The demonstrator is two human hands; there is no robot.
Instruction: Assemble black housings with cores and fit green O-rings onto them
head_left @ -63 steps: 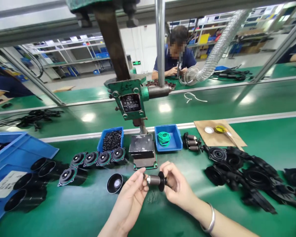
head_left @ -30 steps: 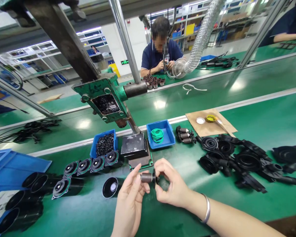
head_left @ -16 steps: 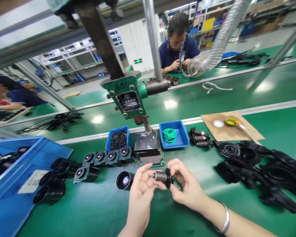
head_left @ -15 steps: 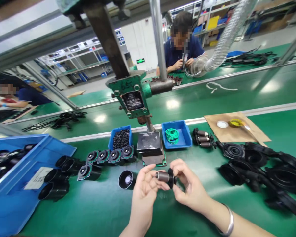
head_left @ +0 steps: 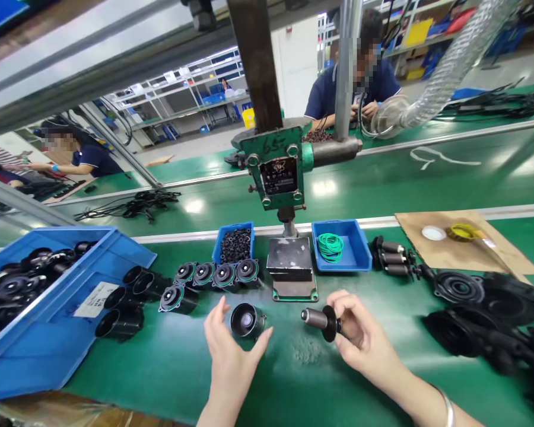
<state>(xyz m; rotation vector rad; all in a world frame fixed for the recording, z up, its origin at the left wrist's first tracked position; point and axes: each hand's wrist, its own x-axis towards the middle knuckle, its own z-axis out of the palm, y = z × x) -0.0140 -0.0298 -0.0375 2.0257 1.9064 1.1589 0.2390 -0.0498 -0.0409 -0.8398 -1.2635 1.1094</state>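
Head view: right hand (head_left: 360, 338) grips the flanged shaft (head_left: 318, 319) by its rear end, so the metal tip stays exposed, pointing toward 9 o'clock. Left hand (head_left: 231, 350), open with fingers spread, flanks the black cup (head_left: 244, 320) lying on its side at its 12 o'clock, probably to keep it from rolling.

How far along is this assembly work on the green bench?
Looks done: five capped housings with green rings sit together. In hand: the right hand grips a shaft piece; the left hand is open beside a black cup. Left: empty housings and spare shafts lie unused.
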